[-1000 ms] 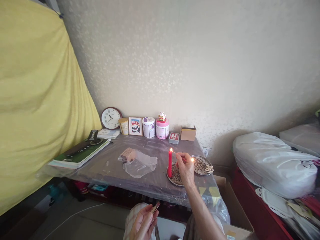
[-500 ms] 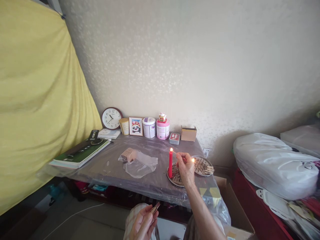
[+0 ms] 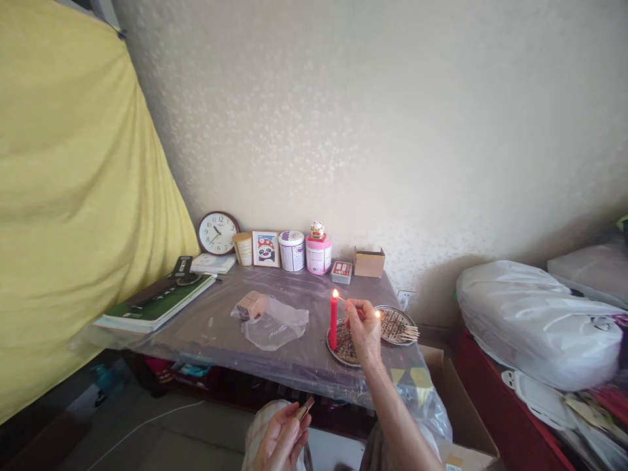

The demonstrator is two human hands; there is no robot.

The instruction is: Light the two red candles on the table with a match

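A lit red candle (image 3: pixel 333 325) stands upright on a round metal plate (image 3: pixel 342 357) with dark specks. Pinched between the thumb and finger of my right hand (image 3: pixel 366 330) is a thin matchstick (image 3: pixel 342 299), its tip at the candle flame. A second small flame (image 3: pixel 377 314) glows beside my right hand; what it burns on is hidden behind the hand. My left hand (image 3: pixel 285 432), low in front of the table, grips a small matchbox (image 3: pixel 305 409). Behind my right hand, another round plate (image 3: pixel 385 315) holds several pale sticks (image 3: pixel 409 333).
On the plastic-covered table (image 3: pixel 210 333) lie a clear bag (image 3: pixel 279 330) with a pinkish block (image 3: pixel 252 304) and a green book (image 3: pixel 157 304). A clock (image 3: pixel 218 233), tubs (image 3: pixel 292 252) and an open carton (image 3: pixel 369 263) line the wall. White bags (image 3: pixel 534 320) are piled at right.
Almost nothing differs. The view has shifted very slightly, while both hands keep their holds and the match stays at the candle flame.
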